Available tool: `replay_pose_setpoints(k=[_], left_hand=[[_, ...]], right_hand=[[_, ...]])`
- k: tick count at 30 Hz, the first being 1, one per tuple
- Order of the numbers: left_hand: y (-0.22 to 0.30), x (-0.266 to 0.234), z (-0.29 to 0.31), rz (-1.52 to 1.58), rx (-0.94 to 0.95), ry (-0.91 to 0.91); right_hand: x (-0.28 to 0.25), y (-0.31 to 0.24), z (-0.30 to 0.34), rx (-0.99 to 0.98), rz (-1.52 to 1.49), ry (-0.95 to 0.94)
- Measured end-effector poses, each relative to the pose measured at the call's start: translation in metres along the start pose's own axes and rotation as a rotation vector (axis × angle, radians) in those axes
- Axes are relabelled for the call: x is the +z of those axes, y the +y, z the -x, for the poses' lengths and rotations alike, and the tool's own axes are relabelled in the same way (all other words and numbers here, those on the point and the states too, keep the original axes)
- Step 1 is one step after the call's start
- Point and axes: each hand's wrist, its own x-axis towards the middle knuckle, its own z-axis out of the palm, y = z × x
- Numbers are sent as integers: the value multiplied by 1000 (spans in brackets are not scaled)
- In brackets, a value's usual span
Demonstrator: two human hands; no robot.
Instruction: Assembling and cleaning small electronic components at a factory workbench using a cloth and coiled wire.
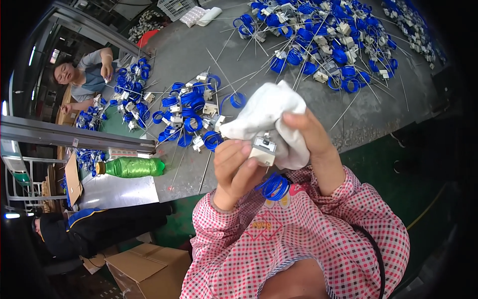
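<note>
My left hand (235,172) is closed around a capillary thermostat (262,152), a small cream block with a metal top plate and a short shaft. Its coil of blue tubing (274,187) hangs below, in front of my checked sleeve and smock. A white cloth (269,110) is bunched in my right hand (309,130), thumb pressed on it. The cloth lies right behind and beside the thermostat, close to its metal face; whether they touch I cannot tell. On the grey table (191,52) just beyond my left hand lies a small heap of similar thermostats (191,110) with blue coils and thin metal rods.
A large pile of thermostats (318,37) covers the far right, its rods sticking out. A green bottle (132,167) lies on its side at the left, near a metal frame bar (74,133). A co-worker (84,74) sits across the table; another person (99,229) and a cardboard box (147,269) are lower left.
</note>
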Motion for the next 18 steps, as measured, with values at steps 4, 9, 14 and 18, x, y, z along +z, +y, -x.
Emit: replay_pose_setpoints(k=[4,9,14,18], left_hand=[[-2,-1,-1,26,32,44],[-1,-7,7,101,63,43],[1,-15,-2,61,164,-22],[8,-22,-10,86,150,-151]], right_hand=[[-6,-4,-2,99,-21,-20],[-6,-14,-2,91,269,-171],[-1,-29,-12,97,506,-389],[-6,-35,-13,104,634,-481]])
